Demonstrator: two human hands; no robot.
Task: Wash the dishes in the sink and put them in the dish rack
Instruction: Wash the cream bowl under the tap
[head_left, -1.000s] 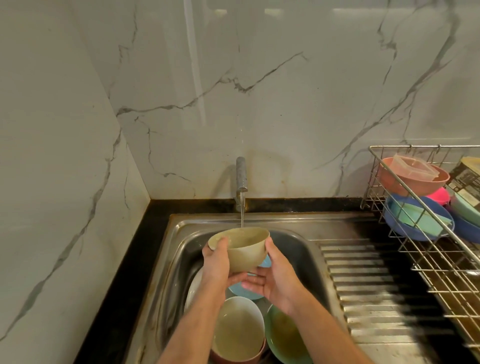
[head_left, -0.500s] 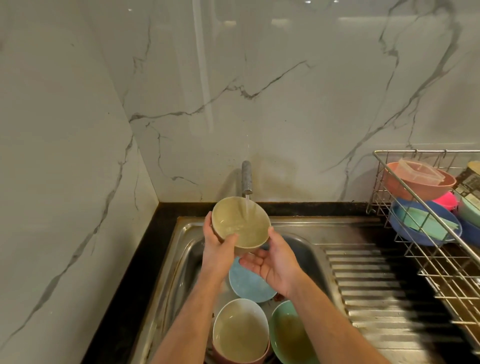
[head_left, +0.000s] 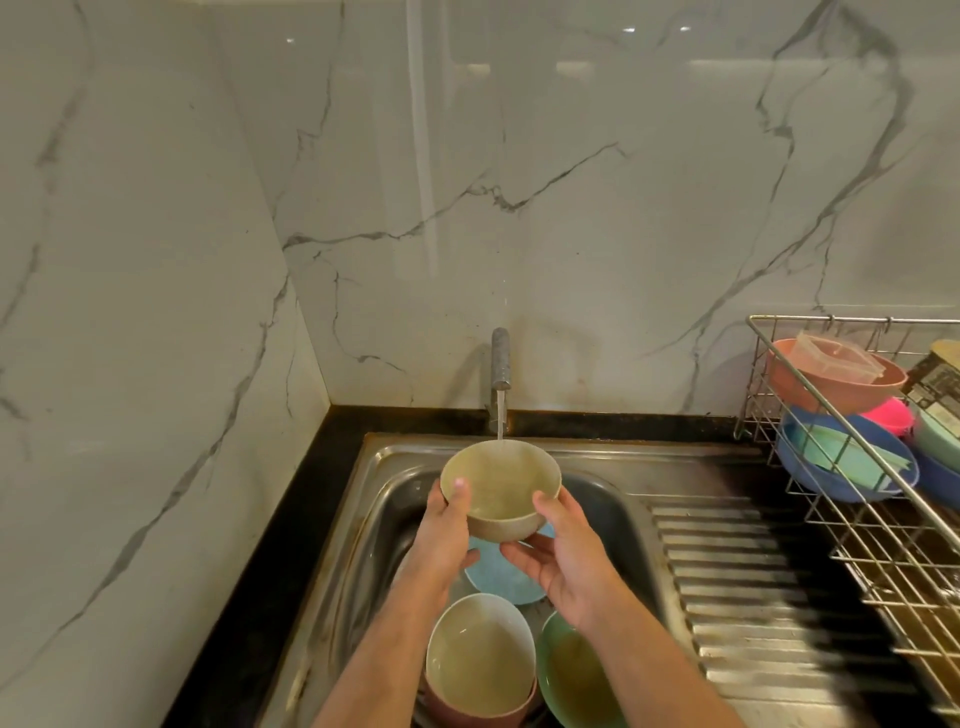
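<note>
A: Head view first: what are the hands doing?

B: Both are on a beige bowl (head_left: 501, 486) held above the sink (head_left: 597, 462). The left hand (head_left: 442, 540) grips its left side, thumb hooked over the rim and fingers wrapped beneath. The right hand (head_left: 563, 553) grips the right side, thumb on the rim, fingers curled under the base.

A: Is the water on?

B: Yes. A thin stream drops from the tap (head_left: 501, 364) and lands just inside the bowl's far rim. The bowl is tipped a little toward the camera, so its inside shows.

A: What is left in the sink?

B: Below the hands lies a light blue plate (head_left: 501, 574). Nearer the camera, a white-rimmed bowl (head_left: 480, 657) sits inside a pink bowl (head_left: 467, 714), and a green bowl (head_left: 569, 675) stands just beside them on the right. The white-rimmed and green bowls hold murky water.

A: And the rack?

B: The wire dish rack (head_left: 857, 525) stands to the right, past the ribbed draining board (head_left: 753, 587), on the black desk (head_left: 291, 519). At its far end a salmon bowl (head_left: 831, 384) carries a clear plastic container (head_left: 836, 356); below it is a blue bowl (head_left: 831, 467) with a pale green piece inside. A bright pink item (head_left: 891, 415) sits behind them, too hidden to identify.
</note>
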